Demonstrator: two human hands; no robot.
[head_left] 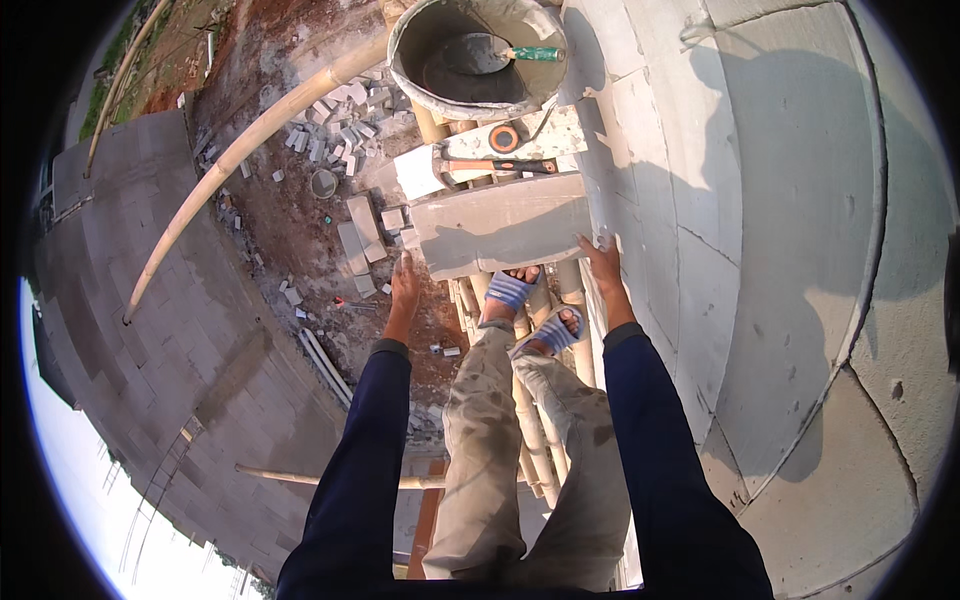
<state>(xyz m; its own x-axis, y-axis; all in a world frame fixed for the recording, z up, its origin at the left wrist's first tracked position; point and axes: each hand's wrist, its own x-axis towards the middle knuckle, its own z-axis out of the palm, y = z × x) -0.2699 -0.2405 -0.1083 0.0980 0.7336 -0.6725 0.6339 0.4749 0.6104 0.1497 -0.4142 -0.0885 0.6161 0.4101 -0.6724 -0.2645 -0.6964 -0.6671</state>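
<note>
A grey rectangular block (pixel 500 215) lies crosswise ahead of my feet. My left hand (pixel 404 292) is just off the block's near left corner, its fingers extended and nothing visible in them. At the near right corner is my right hand (pixel 604 265), fingers apart, one fingertip at the block's edge; whether it presses on it I cannot tell. Just beyond the block, a hammer (pixel 500 165) with an orange and black handle rests on a pale board (pixel 560 132). A round orange and black tape measure (pixel 504 138) sits on the same board.
A mortar-stained bucket (pixel 400 65) with a green-handled trowel (pixel 535 54) in it stands beyond the board. To the right rises a block wall (pixel 650 130). Bamboo poles (pixel 535 440) run under my sandalled feet; a curved pole (pixel 240 150) arches left. Rubble (pixel 350 130) lies far below.
</note>
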